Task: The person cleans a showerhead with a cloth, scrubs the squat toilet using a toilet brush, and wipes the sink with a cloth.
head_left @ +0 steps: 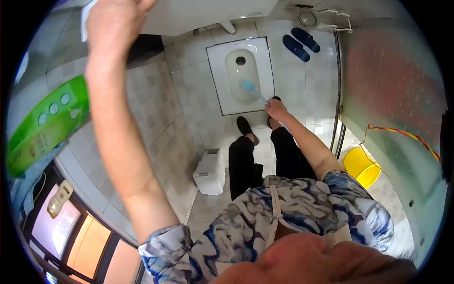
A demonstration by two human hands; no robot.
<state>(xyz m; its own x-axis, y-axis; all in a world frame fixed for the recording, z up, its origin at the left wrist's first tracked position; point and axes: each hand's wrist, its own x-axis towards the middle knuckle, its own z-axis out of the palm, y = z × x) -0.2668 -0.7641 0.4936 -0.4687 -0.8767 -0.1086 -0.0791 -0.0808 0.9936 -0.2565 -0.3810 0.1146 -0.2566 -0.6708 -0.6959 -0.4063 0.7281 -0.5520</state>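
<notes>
My right hand [278,110] is closed round the handle of a toilet brush, near my right foot. The light blue brush head [248,86] is over the bowl of the white squat toilet [217,71], a little blurred; whether it touches the bowl I cannot tell. The dark drain hole shows at the bowl's far end. My left hand [113,23] is raised at the upper left, beside a white surface at the image's top edge. Its fingers are partly cut off by the frame, so what they hold, if anything, is hidden.
Blue slippers [296,48] lie right of the toilet. A white bin [209,173] stands by the left wall. At the right are a yellow bucket [362,166] and a frosted glass panel [397,104] with a twisted cord. A green plastic container [52,118] is at the left.
</notes>
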